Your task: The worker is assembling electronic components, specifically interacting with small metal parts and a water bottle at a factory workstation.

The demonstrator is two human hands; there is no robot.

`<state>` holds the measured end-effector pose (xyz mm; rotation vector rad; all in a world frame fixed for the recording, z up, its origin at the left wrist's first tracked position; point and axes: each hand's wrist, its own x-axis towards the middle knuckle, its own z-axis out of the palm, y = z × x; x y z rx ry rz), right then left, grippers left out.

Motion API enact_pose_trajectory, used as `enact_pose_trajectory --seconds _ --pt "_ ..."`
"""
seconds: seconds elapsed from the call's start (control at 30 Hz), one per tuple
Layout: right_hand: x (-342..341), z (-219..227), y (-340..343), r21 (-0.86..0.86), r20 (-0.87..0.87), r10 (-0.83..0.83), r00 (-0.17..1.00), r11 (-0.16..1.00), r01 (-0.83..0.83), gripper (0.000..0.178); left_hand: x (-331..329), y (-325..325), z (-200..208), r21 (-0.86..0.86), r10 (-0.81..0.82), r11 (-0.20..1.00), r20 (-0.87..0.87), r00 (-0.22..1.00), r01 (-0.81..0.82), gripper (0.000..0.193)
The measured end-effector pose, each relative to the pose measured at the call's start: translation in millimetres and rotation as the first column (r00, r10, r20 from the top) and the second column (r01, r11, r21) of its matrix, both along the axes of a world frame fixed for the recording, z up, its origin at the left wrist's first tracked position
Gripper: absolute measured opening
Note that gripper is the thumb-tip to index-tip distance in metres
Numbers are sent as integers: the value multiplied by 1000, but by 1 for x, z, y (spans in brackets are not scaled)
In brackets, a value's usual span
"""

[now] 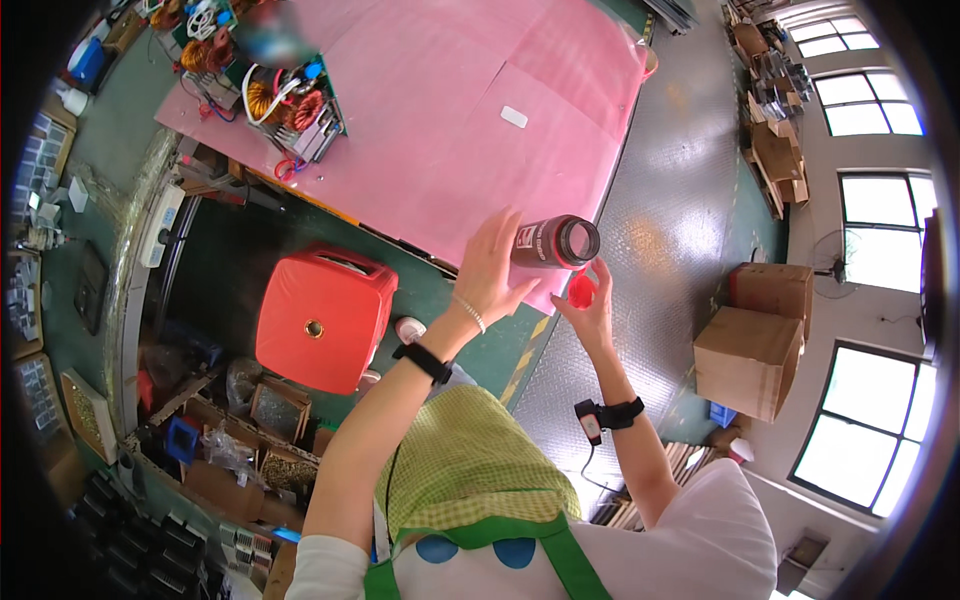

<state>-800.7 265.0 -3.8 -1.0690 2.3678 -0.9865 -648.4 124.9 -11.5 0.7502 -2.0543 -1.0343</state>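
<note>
A dark bottle (538, 245) with a printed label and a black-rimmed open mouth is in my left hand (486, 268). It lies tilted over the near right corner of the pink table, its mouth toward the right. The left fingers go behind it and the thumb shows below. Just under the mouth, my right hand (592, 318) pinches a small round red cap (580, 291) between thumb and fingers. The cap is apart from the bottle. What is inside the bottle cannot be made out.
Circuit assemblies with copper coils (290, 105) stand at the pink table's (430, 130) far left, and a small white rectangle (514, 117) lies on it. A red stool (325, 320) stands at left. Cardboard boxes (745, 360) are on the floor at right.
</note>
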Motion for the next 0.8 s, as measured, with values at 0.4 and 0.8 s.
enact_pose_trajectory --seconds 0.4,0.8 --pt "-9 23 20 -4 278 192 941 980 -199 83 -11 16 33 25 -21 999 -104 994 24 72" --pt "61 130 -72 -446 894 421 155 871 207 80 103 43 124 110 404 913 -97 910 -393 78"
